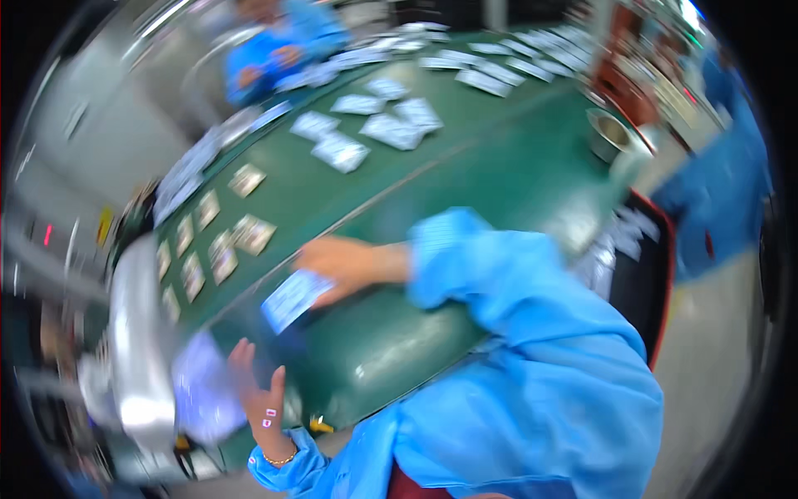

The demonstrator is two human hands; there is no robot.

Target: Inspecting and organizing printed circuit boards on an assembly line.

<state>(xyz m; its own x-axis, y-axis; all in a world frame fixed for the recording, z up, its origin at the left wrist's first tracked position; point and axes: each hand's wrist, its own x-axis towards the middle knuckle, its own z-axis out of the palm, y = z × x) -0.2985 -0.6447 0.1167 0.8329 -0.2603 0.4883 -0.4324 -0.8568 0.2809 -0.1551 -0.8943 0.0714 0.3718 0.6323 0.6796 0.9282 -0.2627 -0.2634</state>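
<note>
While blur hides detail, right hand pinches a pale packet at centre; left hand open, empty; lay flat on green tabletop.

The right hand, in a bright blue sleeve, grips a small pale-blue printed packet over the dark green conveyor belt. The left hand (fingers spread) touches a blurred translucent plastic bag beside a steel roller.

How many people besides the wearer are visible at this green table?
2. One person in blue sits at the table's far end, top left; another's blue sleeve shows at the right edge. Blur may hide others.
</note>
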